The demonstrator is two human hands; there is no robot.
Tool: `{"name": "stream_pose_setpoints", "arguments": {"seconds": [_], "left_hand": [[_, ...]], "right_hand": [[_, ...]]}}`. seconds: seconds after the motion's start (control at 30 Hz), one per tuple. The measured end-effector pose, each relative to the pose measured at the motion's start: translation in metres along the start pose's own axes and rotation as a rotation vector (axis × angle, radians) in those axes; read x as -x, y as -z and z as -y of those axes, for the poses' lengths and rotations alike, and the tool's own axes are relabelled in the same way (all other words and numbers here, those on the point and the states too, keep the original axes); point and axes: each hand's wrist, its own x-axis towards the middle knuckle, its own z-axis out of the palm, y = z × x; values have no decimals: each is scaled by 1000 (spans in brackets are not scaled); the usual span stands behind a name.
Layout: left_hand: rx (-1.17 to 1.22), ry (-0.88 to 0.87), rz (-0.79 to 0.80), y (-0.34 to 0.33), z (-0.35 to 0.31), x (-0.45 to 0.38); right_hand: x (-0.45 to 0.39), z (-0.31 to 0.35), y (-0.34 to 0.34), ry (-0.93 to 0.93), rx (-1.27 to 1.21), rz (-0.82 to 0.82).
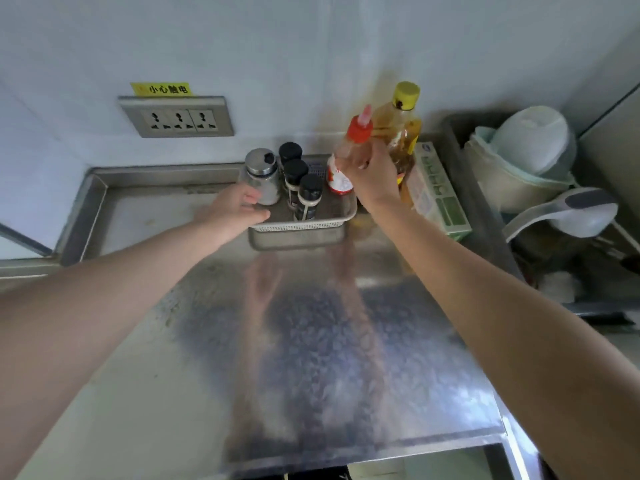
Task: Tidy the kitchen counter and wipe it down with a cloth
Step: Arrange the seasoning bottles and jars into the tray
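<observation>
A white perforated basket (308, 226) stands at the back of the steel counter (311, 341). It holds a glass shaker with a metal lid (262, 174) and three black-capped spice jars (300, 181). My right hand (372, 174) grips a red-capped squeeze bottle (349, 150), tilted over the basket's right end. My left hand (233, 211) rests at the basket's left rim beside the shaker, fingers loosely curled, holding nothing I can see.
A tall oil bottle with a yellow cap (403, 133) and a green-and-white box (438, 192) stand right of the basket. A dish rack with bowls (530, 157) and a ladle (571, 213) is further right. A wall socket (176, 116) is behind.
</observation>
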Motion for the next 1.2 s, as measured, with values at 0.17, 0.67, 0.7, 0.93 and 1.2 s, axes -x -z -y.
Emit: {"name": "stream_pose_setpoints", "arguments": {"seconds": [0.17, 0.67, 0.7, 0.93, 1.2], "left_hand": [[40, 21, -60, 3, 21, -13], [51, 76, -62, 26, 26, 0], [55, 77, -61, 27, 25, 2], [70, 92, -79, 40, 23, 22], [185, 173, -114, 71, 30, 82]], "right_hand": [[-22, -16, -38, 42, -8, 69], [-38, -12, -57, -179, -29, 244], [-36, -11, -54, -191, -41, 244], [-21, 3, -32, -178, -56, 213], [62, 21, -24, 211, 383, 202]]}}
